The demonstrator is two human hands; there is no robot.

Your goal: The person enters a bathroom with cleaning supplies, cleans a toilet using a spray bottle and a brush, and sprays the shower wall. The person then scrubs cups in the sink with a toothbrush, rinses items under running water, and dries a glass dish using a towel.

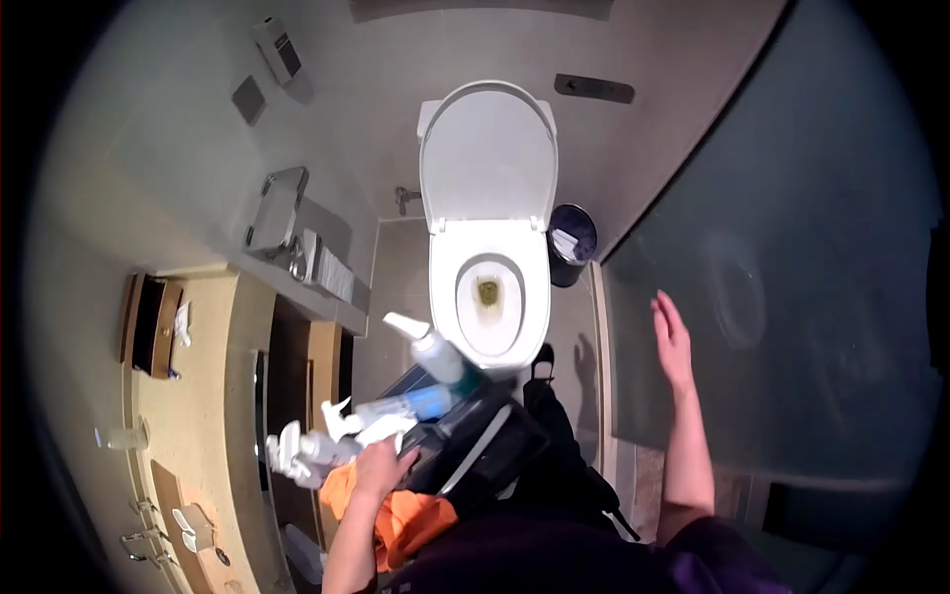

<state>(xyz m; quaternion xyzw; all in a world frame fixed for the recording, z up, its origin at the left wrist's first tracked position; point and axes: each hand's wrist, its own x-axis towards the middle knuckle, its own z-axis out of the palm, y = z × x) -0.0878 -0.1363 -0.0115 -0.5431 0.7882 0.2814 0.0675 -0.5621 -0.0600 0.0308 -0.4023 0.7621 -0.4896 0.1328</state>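
In front of the toilet [489, 230], bottles [441, 360] are contained in a caddy [510, 447]; a bin [567, 276] is located right, a counter [198, 381] left.

Floor [400, 257] with toilet [489, 236] and bin [566, 274]

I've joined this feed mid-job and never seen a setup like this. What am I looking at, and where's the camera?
There's no machine here: these are a person's bare hands. The only picture comes from a camera worn on the head, looking forward and down.

The left hand grips a black caddy carrying several bottles, some with white spray tops. An orange cloth is bunched by that hand. The right hand is open and holds nothing; it shows against a dark, glassy panel.

Ahead is a toilet with its lid raised. On the left, a counter bears a brown box, among other things.
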